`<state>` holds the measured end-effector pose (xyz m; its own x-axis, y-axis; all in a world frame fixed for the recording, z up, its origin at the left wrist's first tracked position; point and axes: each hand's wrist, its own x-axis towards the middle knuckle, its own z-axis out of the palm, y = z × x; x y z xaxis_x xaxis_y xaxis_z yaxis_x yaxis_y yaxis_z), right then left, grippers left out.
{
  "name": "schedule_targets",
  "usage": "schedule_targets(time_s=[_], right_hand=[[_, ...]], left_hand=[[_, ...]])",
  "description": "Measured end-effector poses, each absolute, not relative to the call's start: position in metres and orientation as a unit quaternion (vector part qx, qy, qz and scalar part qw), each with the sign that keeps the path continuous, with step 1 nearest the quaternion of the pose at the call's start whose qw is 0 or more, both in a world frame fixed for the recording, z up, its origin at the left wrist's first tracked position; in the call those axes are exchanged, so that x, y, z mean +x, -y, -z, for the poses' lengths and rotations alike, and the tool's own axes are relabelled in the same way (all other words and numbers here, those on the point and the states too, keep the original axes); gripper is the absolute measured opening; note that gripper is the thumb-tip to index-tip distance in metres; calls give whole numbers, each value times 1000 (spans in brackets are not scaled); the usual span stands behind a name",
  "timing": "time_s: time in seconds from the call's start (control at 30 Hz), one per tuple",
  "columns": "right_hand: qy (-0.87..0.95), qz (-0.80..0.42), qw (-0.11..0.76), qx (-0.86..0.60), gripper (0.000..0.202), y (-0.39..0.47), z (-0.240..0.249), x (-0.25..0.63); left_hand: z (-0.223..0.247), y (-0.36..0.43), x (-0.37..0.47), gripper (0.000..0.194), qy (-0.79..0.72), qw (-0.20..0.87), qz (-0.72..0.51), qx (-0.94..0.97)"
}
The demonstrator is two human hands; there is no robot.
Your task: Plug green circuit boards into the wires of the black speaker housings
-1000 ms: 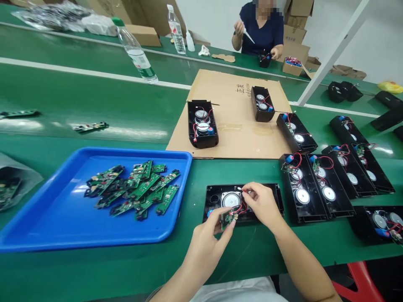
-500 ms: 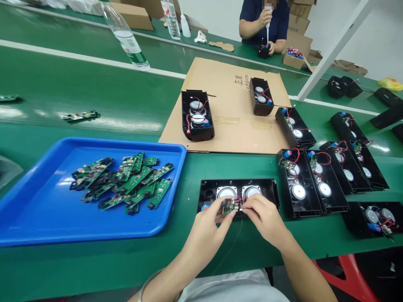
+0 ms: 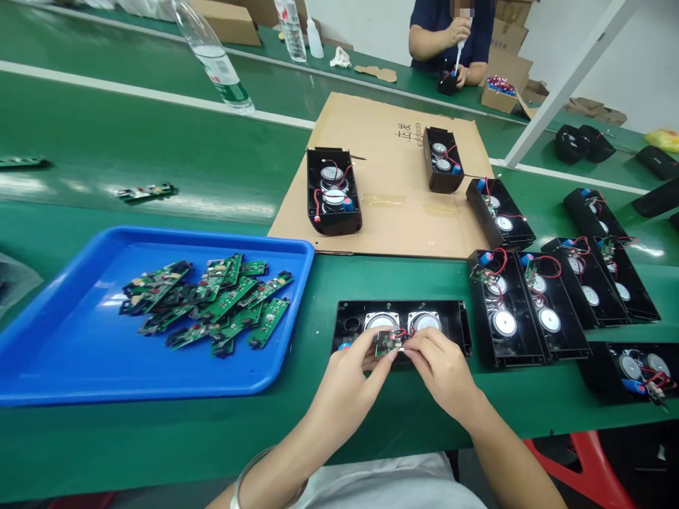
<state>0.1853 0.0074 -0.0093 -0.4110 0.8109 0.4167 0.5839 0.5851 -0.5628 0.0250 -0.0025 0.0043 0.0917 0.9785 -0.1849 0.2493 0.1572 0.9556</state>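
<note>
Just in front of me lies a black speaker case (image 3: 448, 322) with two round speakers and red wires. Over its front edge my left hand (image 3: 347, 385) holds a small green circuit board (image 3: 386, 342) between thumb and fingers. My right hand (image 3: 443, 364) pinches a small white connector (image 3: 402, 348) at the board's right end; whether it sits in the socket is hidden by the fingertips. Red wires run behind the board towards the speakers.
A blue tray (image 3: 138, 391) with several green boards is at the left. Several black speaker cases (image 3: 503, 323) stand at the right, others on a cardboard sheet (image 3: 390, 233). A bottle (image 3: 220, 71) stands behind. Across the table a person (image 3: 450, 42) holds a white tube.
Both hands stay at the board, and my right fingers have shifted slightly left against it. The boards on the green surface at the far left have moved slightly right.
</note>
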Motion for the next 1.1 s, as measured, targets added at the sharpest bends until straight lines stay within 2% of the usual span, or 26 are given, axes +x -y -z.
schedule_targets(time_s=[0.27, 0.53, 0.73, 1.1], right_hand=[[840, -82, 325, -427, 24, -5, 14, 181], [827, -108, 332, -441, 24, -4, 16, 180], [851, -69, 298, -428, 22, -4, 16, 180], [807, -177, 344, -447, 15, -11, 22, 180]], left_hand=[[-5, 2, 26, 23, -569, 488, -365, 552], [-8, -2, 25, 18, -561, 516, -356, 540], [-6, -4, 25, 18, -557, 511, -354, 550], [-4, -4, 21, 23, -534, 432, -349, 638]])
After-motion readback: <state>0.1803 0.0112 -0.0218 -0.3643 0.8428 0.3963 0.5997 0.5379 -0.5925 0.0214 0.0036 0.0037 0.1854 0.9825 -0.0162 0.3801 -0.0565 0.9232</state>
